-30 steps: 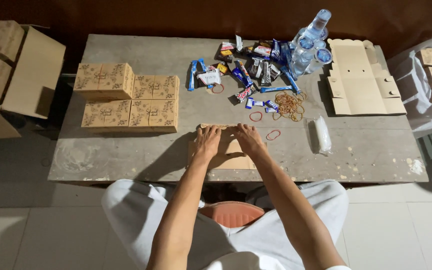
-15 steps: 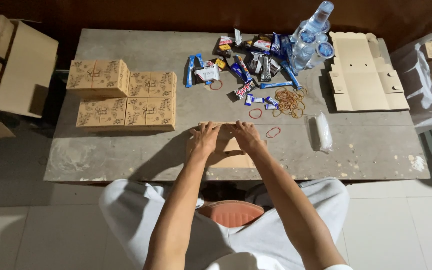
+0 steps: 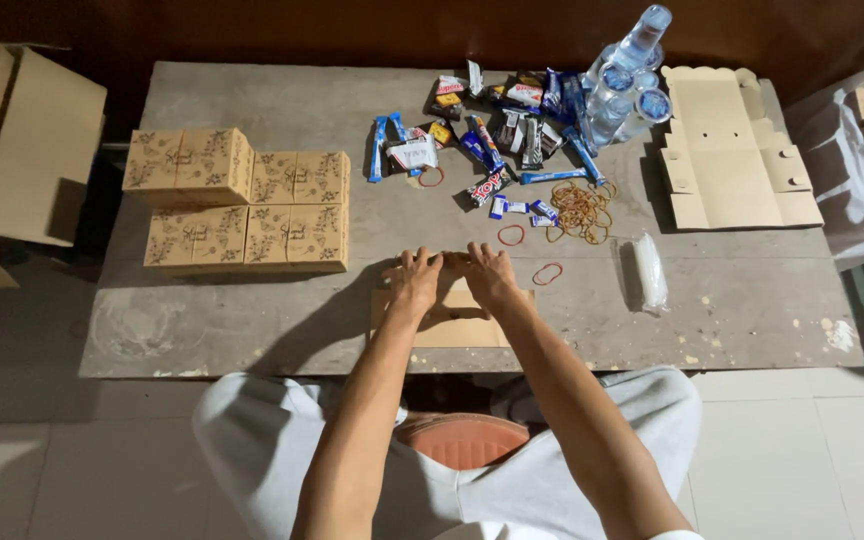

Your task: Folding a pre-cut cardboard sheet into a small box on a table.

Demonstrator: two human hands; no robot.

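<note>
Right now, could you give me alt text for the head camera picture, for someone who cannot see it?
Both hands, left hand and right hand, press on a flat cardboard sheet at the near edge of a grey table. Behind lie snack packets, rubber bands, water bottles and stacked brown boxes.

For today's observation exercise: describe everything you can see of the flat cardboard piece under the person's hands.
The flat cardboard piece is plain light brown, seemingly thin card, lying flat on the grey table near its front edge, directly before the person. A crease or fold line crosses it. The left hand and right hand press side by side on its far edge, covering that part. Nothing else touches it; a red rubber band lies just to its right.
</note>
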